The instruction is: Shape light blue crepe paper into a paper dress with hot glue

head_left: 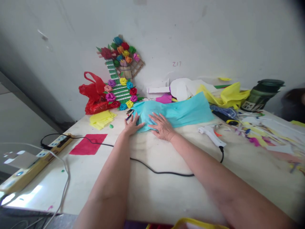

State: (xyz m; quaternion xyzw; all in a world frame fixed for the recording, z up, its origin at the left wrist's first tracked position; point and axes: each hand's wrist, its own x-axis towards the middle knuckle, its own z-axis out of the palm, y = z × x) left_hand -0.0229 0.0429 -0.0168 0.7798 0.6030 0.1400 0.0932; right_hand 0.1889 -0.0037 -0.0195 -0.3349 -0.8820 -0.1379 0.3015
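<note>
- Turquoise crepe-like sheet (188, 111), centre of frame: light pressure should smooth it without tearing.
- Left hand (131, 128), right hand (164, 128): grip wide, fingers spread on it.

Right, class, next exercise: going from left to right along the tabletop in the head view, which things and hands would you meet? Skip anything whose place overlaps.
Power strip → red sheet → left hand → right hand → white glue gun → green bottle.
</note>
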